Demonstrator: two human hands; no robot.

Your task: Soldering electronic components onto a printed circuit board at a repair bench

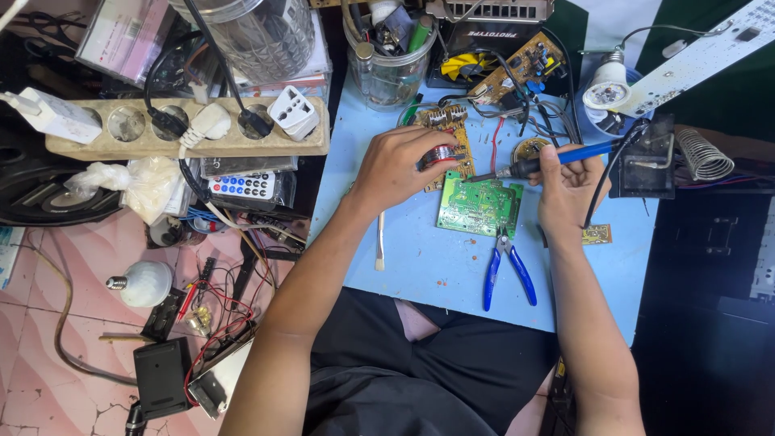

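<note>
My right hand (567, 188) grips a blue-handled soldering iron (539, 164), its tip pointing left over a green circuit board (478, 207) lying on the light blue work board (420, 258). My left hand (397, 165) is closed on a small red and silver spool (440, 154), held over a brown circuit board (448, 121) just beyond the green one. Blue-handled cutters (508, 270) lie right below the green board, between my forearms.
A wooden power strip (121, 145) with several plugs sits at left, a remote (242, 186) below it. A clear jar of tools (391, 69), another brown circuit board (521, 64), a bulb (607, 85), an iron stand with a coil (702, 153) and a white stick (379, 242) surround the boards.
</note>
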